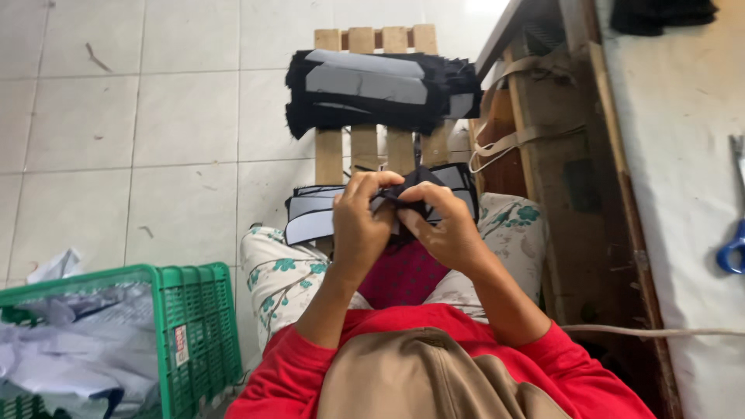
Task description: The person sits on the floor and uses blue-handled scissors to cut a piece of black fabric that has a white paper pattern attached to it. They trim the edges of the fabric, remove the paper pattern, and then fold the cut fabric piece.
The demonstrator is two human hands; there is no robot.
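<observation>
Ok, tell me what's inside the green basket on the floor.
The green basket holds a heap of crumpled white and pale grey scraps, with a dark bit near the bottom edge. Whatever lies under that heap, and the basket's floor, is covered.

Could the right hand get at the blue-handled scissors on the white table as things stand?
Probably not at once. The right hand is pinching a black fabric piece together with the left hand, and the scissors lie well off at the table edge, nothing between.
</observation>
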